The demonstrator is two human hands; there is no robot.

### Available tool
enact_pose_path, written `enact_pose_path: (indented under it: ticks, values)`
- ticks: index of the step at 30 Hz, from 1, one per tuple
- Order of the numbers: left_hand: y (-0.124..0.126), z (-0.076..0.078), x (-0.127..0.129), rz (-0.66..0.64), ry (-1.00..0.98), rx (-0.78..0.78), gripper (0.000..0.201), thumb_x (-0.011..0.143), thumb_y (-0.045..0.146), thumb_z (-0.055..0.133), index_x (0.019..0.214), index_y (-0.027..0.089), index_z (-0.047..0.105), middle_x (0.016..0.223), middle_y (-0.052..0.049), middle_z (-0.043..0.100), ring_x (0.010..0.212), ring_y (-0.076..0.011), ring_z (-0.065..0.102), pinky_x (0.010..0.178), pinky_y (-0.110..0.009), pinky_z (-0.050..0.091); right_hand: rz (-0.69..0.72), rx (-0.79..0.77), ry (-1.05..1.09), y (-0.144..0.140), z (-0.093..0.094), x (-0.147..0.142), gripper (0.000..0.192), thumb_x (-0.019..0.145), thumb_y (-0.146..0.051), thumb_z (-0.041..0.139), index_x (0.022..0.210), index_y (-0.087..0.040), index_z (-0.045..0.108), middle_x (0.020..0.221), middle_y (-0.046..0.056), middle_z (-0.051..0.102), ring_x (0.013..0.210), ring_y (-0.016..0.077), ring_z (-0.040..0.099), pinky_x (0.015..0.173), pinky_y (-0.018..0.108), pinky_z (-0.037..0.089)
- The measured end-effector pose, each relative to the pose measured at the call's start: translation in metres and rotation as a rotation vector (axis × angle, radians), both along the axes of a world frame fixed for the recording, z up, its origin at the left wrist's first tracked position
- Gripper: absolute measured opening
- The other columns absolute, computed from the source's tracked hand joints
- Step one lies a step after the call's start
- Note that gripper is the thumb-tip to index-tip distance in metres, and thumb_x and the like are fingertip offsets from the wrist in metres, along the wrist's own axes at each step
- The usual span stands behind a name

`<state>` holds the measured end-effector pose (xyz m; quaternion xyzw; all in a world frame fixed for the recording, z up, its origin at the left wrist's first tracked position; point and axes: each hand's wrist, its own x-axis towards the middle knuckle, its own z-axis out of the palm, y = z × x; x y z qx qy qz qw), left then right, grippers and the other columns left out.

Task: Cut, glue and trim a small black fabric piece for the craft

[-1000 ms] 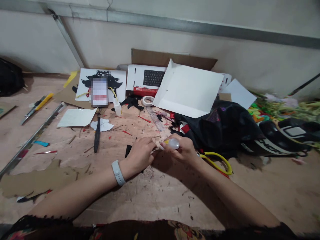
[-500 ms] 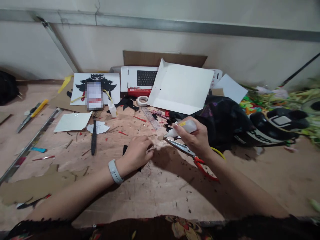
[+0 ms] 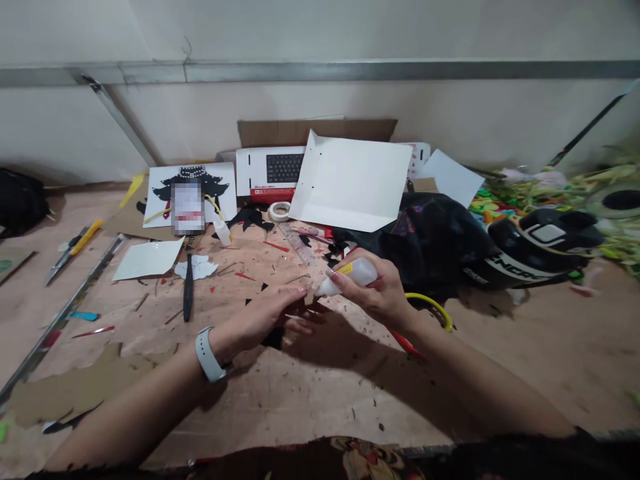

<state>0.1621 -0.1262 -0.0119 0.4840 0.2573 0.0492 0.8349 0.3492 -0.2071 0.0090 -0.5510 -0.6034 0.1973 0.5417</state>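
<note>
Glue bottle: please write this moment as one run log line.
right hand: holds glue bottle, nozzle down-left | left hand: flat on black paper piece | scissors: behind right wrist

The light was soft and a bit dim, coming from above me. My right arm (image 3: 450, 380) threw a dark shadow onto the brown wooden table (image 3: 550, 360). The big white paper sheet (image 3: 350, 183) looked bright but had no glare. The edges bent and looked stretched. The far right side was blurry.
</note>
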Motion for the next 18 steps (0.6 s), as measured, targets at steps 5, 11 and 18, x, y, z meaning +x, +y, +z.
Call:
enact_pose_path:
  ticks: [5,11,18]
  values:
    - [-0.008,0.006,-0.004,0.019,0.006,-0.074,0.040,0.082,0.047,0.066,0.102,0.013,0.067,0.101,-0.015,0.073,0.085,-0.0215,0.070,0.076,-0.033,0.053,0.057,0.034,-0.069,-0.002,0.003,-0.003,0.016,0.082,-0.029,0.068,0.073,-0.017,0.062,0.059,-0.003,0.057,0.045,0.0070,0.046,0.043,0.021,0.037]
    - [-0.015,0.007,-0.007,0.086,-0.005,-0.073,0.041,0.079,0.047,0.071,0.101,0.013,0.067,0.098,-0.014,0.074,0.091,-0.0220,0.070,0.079,-0.032,0.053,0.050,0.114,-0.211,-0.001,-0.001,-0.005,0.013,0.082,-0.029,0.068,0.077,-0.018,0.063,0.063,-0.001,0.061,0.051,0.0090,0.051,0.047,0.022,0.040]
    - [-0.016,0.000,-0.011,0.115,-0.006,0.005,0.047,0.078,0.052,0.069,0.107,0.015,0.067,0.105,-0.014,0.073,0.100,-0.0238,0.068,0.082,-0.032,0.053,0.035,0.154,-0.272,-0.001,0.007,-0.008,0.013,0.083,-0.027,0.068,0.076,-0.017,0.063,0.062,-0.001,0.060,0.048,0.0079,0.051,0.045,0.021,0.039]
